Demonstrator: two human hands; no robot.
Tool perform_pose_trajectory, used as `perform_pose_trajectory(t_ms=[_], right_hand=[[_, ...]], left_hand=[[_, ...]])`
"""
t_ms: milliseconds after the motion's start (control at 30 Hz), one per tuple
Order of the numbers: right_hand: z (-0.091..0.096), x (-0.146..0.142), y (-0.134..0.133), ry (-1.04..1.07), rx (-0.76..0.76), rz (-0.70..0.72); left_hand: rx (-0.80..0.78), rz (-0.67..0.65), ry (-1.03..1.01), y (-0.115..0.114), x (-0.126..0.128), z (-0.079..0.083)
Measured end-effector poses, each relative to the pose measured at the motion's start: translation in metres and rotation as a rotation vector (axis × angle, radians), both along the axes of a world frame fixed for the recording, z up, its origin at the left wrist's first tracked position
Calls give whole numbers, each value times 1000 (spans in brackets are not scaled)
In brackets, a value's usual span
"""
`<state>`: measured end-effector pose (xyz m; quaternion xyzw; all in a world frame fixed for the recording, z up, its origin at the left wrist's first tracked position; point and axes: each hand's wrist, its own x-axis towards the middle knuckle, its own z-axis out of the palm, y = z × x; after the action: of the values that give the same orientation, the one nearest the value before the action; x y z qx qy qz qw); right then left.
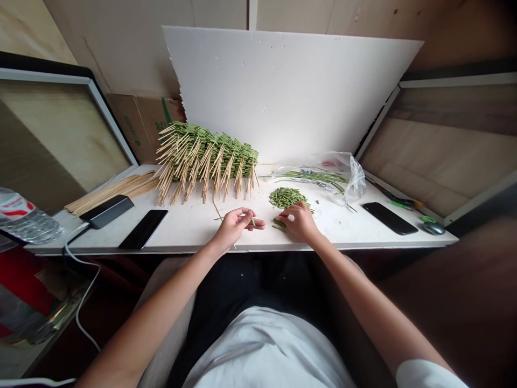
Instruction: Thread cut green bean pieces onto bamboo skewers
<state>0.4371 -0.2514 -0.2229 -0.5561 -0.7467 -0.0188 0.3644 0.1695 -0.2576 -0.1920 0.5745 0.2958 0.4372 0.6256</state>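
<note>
Near the table's front edge, my left hand (239,222) is closed with a short piece of cut green stem (253,221) at its thumb and fingers. A thin bamboo skewer (215,206) sticks out behind that hand, partly hidden by it. My right hand (301,220) is lowered to the table, thumb and fingertips pinched at a few green stem pieces (278,222). Just beyond it lies a pile of cut green stems (286,196). Behind my left hand, a large stack of skewered green stems (218,143) has its bare stick ends pointing toward me.
Loose bamboo skewers (115,191), a black box (108,210) with a cable and a phone (144,229) lie left; a water bottle (30,221) is farther left. Right are a plastic bag of long green stems (319,177), another phone (390,217) and a mouse (433,228). A white board (299,91) stands behind.
</note>
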Motion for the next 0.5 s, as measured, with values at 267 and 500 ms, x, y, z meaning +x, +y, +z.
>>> perform_pose_trajectory(t_ms=[267,500], right_hand=[[36,-46,-31,424,-259,362],[33,-65,-38,600,-229,324]], left_hand=[[232,131,128,-1,5,-10],[227,157,95,-9,10,-9]])
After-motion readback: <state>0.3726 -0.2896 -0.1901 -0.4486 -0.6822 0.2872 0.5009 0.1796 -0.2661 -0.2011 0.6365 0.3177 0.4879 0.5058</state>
